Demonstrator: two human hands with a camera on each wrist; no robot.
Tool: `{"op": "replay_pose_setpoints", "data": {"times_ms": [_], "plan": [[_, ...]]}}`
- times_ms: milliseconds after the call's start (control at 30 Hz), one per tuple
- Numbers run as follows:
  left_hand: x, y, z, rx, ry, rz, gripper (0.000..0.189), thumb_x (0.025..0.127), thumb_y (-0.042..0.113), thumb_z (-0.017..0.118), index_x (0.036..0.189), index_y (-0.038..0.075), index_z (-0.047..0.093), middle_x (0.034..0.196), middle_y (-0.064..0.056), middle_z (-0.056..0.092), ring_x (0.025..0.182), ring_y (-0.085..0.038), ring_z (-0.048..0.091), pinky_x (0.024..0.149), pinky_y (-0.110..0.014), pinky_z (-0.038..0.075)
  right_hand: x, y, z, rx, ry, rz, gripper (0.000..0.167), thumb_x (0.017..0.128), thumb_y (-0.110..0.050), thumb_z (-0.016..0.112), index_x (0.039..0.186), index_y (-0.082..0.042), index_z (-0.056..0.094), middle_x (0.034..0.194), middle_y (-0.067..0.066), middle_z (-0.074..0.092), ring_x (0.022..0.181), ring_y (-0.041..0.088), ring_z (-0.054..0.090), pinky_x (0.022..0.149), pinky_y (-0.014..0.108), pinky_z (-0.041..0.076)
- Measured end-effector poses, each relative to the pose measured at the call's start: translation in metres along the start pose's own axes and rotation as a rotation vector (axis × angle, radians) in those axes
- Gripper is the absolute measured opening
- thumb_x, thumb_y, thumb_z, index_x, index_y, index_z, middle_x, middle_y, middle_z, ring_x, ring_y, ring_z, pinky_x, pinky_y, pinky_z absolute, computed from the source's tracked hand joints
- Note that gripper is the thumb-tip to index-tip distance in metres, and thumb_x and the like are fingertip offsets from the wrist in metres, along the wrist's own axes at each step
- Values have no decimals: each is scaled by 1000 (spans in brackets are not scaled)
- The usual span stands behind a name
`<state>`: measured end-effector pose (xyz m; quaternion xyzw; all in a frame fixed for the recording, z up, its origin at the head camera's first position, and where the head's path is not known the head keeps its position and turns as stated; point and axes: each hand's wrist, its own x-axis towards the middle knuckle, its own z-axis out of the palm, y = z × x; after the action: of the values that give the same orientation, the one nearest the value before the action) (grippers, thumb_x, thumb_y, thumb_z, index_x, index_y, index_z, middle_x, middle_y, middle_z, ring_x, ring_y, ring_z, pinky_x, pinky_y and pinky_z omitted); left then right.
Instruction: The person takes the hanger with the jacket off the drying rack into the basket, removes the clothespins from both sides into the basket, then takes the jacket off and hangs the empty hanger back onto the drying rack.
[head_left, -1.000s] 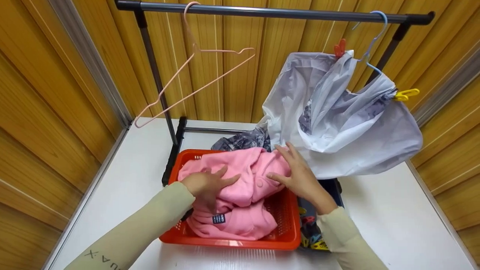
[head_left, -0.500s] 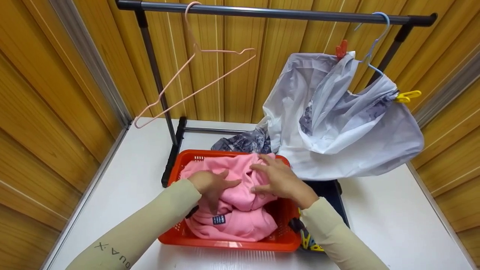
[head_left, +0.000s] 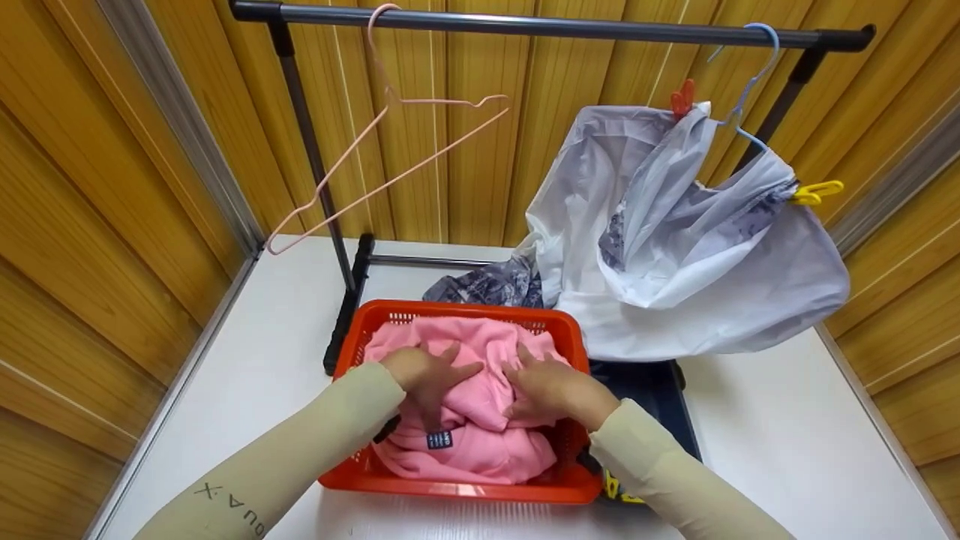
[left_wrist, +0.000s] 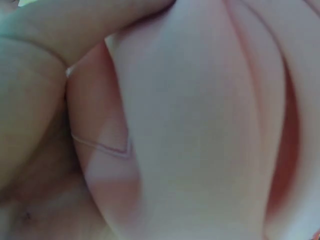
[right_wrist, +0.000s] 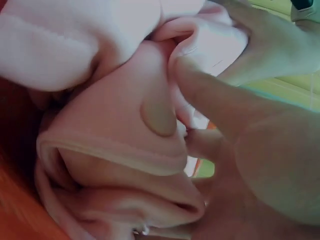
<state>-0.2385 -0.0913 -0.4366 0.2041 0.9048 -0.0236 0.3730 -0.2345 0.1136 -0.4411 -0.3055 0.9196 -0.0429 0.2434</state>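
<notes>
A thick pink garment [head_left: 487,454] lies bunched inside the red plastic basket [head_left: 459,490], its dark label [head_left: 439,439] facing up near the front. My left hand [head_left: 427,377] presses on the cloth at the left with fingers spread. On the right side my right hand [head_left: 553,386] rests on the same garment, thumb and fingers apart along its folds. The right wrist view shows a round button [right_wrist: 159,119] on the cloth beside that thumb. In the left wrist view, pink folds [left_wrist: 195,125] fill most of the picture next to the thumb.
Above the basket, a pink hanger [head_left: 390,180] hangs from the dark rack bar [head_left: 540,28]. A white garment [head_left: 675,322] hangs at right on a blue hanger [head_left: 750,82], with a red peg [head_left: 682,100] and a yellow peg [head_left: 816,193]. A dark tray [head_left: 652,390] holds pegs.
My right hand has moved left and inward from the basket's right edge, pushing the pink cloth in with it. The garment now lies lower, within the rim. My left hand has hardly moved.
</notes>
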Motion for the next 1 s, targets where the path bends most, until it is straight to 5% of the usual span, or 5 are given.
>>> {"op": "replay_pose_setpoints", "data": {"times_ms": [100, 400, 1000], "plan": [[1, 0, 0, -17, -19, 0, 111, 72, 39, 82, 153, 45, 5, 164, -8, -1, 144, -52, 13, 107, -62, 34, 4, 5, -2, 1, -78, -8, 77, 90, -50, 60, 151, -12, 32, 157, 25, 24, 100, 30, 67, 94, 40, 53], [0, -1, 3, -32, -16, 0, 107, 74, 43, 79, 152, 47, 5, 164, -6, -1, 143, -56, 1, 103, -67, 35, 10, 24, -5, 220, -229, -10, 73, 93, -47, 57, 153, -17, 27, 161, 20, 8, 142, 32, 34, 117, 44, 28], [2, -2, 7, 12, -10, -1, 112, 72, 49, 79, 153, 42, 2, 164, -9, -3, 142, -57, 8, 106, -58, 37, 12, 28, -6, 240, -253, 5, 78, 89, -49, 62, 153, -19, 28, 162, 16, 8, 145, 31, 28, 119, 42, 23]]}}
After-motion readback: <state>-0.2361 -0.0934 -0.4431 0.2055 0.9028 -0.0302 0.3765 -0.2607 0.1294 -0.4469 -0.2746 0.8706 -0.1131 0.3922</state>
